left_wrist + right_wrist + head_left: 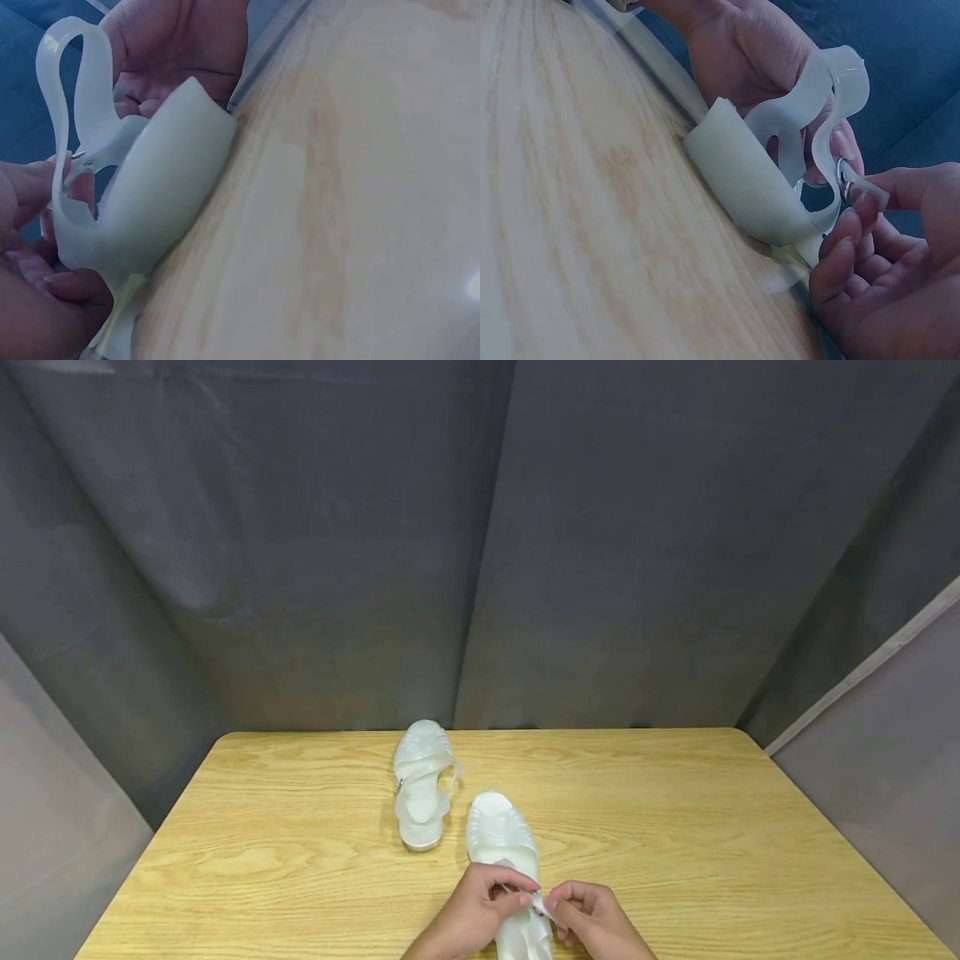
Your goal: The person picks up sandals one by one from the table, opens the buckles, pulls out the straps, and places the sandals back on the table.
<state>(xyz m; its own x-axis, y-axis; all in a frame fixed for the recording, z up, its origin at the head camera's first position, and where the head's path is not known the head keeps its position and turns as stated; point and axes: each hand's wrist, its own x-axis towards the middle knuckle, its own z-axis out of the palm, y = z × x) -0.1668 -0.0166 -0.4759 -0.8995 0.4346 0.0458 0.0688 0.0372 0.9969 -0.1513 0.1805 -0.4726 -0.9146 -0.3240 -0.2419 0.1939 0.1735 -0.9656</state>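
A translucent white jelly sandal (501, 827) lies on the table, its toe pointing away from me. My left hand (480, 906) reaches over its ankle part and holds the strap beside the small metal buckle (845, 180). From the other side, my right hand (592, 917) pinches the strap's end (876, 195) between thumb and fingers, right at the buckle. In the left wrist view the sandal's heel (169, 176) and looped strap (52, 82) stand between both hands. Fingers partly hide the buckle, so how far the strap is threaded cannot be told.
A matching sandal (422, 797) lies farther back to the left, its side strap sticking out loose. The wood-grain table (712, 835) has dark grey curtains (337, 568) behind it and grey panels at both sides.
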